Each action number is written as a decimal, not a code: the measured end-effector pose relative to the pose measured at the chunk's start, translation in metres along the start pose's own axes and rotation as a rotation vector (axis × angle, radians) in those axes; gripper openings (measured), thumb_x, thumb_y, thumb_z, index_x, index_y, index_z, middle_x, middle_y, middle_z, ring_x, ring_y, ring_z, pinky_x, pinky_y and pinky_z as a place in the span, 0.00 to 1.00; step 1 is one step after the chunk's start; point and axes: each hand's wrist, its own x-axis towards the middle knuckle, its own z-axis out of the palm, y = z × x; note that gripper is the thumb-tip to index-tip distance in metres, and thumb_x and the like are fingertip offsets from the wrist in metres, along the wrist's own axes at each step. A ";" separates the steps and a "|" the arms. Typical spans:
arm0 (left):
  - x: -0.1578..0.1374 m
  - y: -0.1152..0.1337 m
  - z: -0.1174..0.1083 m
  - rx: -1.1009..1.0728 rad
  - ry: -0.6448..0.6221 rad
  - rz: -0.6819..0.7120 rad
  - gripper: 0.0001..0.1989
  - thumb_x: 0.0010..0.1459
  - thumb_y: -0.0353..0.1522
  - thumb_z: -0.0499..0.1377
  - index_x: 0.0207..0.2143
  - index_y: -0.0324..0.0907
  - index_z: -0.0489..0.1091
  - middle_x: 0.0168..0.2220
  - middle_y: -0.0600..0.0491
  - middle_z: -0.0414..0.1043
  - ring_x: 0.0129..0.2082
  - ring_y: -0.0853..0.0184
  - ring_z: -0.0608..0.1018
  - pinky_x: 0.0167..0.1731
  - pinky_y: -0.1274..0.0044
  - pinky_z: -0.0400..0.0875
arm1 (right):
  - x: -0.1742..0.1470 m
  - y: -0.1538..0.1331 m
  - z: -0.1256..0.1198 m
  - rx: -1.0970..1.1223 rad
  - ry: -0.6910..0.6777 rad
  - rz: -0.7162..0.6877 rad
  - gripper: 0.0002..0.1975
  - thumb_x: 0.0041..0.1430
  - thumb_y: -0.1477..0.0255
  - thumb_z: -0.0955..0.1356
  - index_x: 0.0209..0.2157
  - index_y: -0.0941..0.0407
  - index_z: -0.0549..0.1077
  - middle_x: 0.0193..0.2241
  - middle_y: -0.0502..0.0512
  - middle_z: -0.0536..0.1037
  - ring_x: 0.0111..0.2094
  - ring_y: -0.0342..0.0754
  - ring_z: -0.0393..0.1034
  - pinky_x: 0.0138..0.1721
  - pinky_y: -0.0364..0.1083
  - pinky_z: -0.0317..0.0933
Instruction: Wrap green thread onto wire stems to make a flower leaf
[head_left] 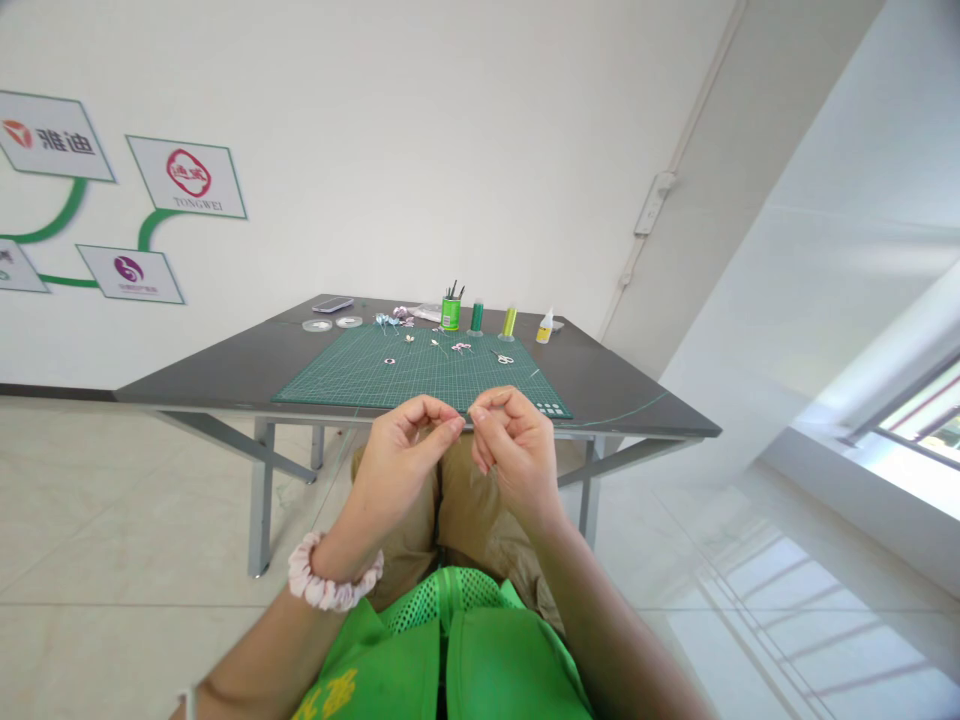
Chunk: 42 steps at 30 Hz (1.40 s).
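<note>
Looks midway, with flower-like pieces (461, 347) seemingly shaped and resting on the cutting mat (352, 378), and a tiny item (467, 415) perhaps unfinished between the fingertips. Pinches it narrowly with left hand (416, 440) and right hand (517, 440), thumbs against forefingers, above the lap (480, 495), near the front edge of the desk (622, 380). Too small to tell direction or long axis; perhaps runs crosswise, from hand to hand.

Bright daylight pours through the window (930, 412) at right! Glare stripes the floor (787, 620), and the outer edges stretch.
</note>
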 end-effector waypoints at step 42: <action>-0.032 -0.004 0.003 0.237 0.077 0.202 0.07 0.56 0.30 0.59 0.24 0.42 0.70 0.23 0.58 0.71 0.27 0.72 0.71 0.32 0.80 0.64 | -0.026 -0.005 0.010 0.098 0.095 0.039 0.06 0.53 0.72 0.69 0.24 0.55 0.69 0.11 0.39 0.61 0.11 0.35 0.50 0.13 0.38 0.43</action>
